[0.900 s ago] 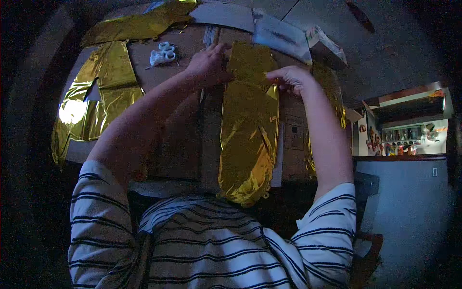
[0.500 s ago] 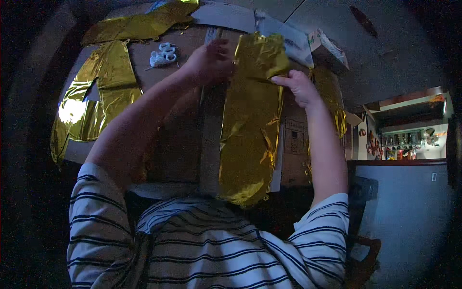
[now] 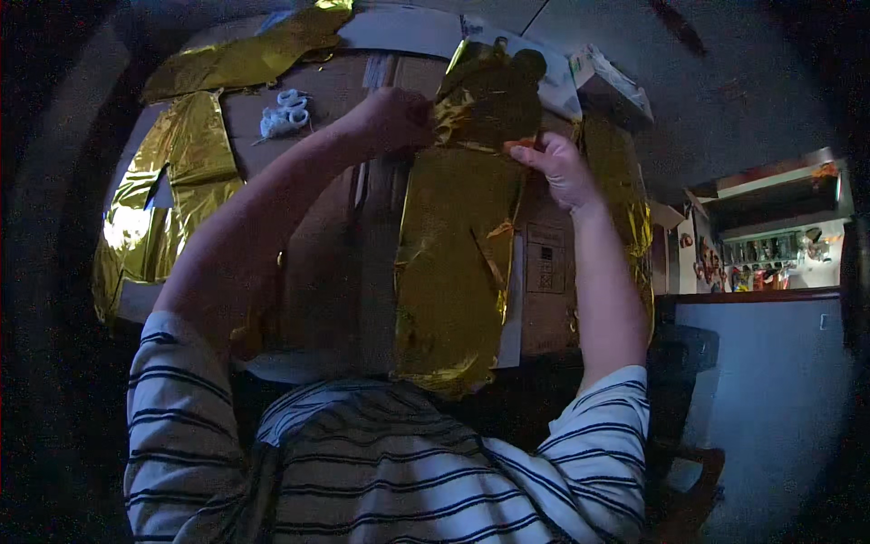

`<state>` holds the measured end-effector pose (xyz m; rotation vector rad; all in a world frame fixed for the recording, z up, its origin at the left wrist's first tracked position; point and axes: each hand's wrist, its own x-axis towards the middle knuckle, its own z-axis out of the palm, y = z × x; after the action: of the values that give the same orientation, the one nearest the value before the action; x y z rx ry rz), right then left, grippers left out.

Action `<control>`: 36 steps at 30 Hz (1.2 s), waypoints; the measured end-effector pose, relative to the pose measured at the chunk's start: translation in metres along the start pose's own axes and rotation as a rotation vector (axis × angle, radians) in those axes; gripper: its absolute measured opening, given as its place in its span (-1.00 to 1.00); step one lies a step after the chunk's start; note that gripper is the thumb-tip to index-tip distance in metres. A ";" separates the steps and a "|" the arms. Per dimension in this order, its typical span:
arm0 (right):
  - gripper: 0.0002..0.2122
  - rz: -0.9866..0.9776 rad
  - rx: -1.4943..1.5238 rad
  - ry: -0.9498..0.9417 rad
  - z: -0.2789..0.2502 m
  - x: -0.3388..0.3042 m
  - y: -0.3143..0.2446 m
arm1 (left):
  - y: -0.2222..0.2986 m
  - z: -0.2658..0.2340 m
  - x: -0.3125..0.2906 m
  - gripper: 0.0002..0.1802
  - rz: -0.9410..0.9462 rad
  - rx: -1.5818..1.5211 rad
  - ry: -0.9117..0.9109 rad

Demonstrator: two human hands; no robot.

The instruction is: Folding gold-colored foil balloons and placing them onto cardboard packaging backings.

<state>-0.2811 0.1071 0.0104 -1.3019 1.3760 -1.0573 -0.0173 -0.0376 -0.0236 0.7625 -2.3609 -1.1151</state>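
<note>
A long, flat gold foil balloon (image 3: pixel 458 245) lies in front of me, its rounded near end close to my body. Its upper part is creased and looks darker, bunched between my hands. At the left edge of that crease, my left hand (image 3: pixel 399 118) is closed on the foil, its fingertips partly hidden. Across from it my right hand (image 3: pixel 562 168) pinches the right edge between thumb and fingers. Small tabs stick out along the balloon's rim.
Brown cardboard (image 3: pixel 317 263) covers the work surface. More flat gold foil pieces lie at the left (image 3: pixel 195 163), far left (image 3: pixel 245 63) and right (image 3: pixel 612 172). White ring-shaped items (image 3: pixel 285 116) sit in a clump. An open box (image 3: pixel 612 86) stands far right, a lit shelf (image 3: pixel 770 258) beyond.
My left hand has closed on the balloon's left edge. The foil's upper part has buckled into a crease between my hands. The whole view has shifted slightly.
</note>
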 end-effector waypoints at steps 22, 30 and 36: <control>-0.90 -0.077 -0.064 0.069 0.012 -0.011 0.008 | 0.008 0.000 -0.018 -0.62 0.026 -0.186 0.033; -0.89 -0.035 -0.379 0.130 0.014 -0.009 0.000 | -0.013 0.001 -0.011 -0.58 0.049 -0.396 -0.033; -0.85 0.030 -0.505 0.169 0.012 -0.015 -0.001 | 0.035 0.001 -0.022 -0.55 0.058 0.222 0.072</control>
<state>-0.2690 0.1217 0.0103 -1.5672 1.8666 -0.8405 -0.0109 -0.0046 0.0006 0.7885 -2.4548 -0.7969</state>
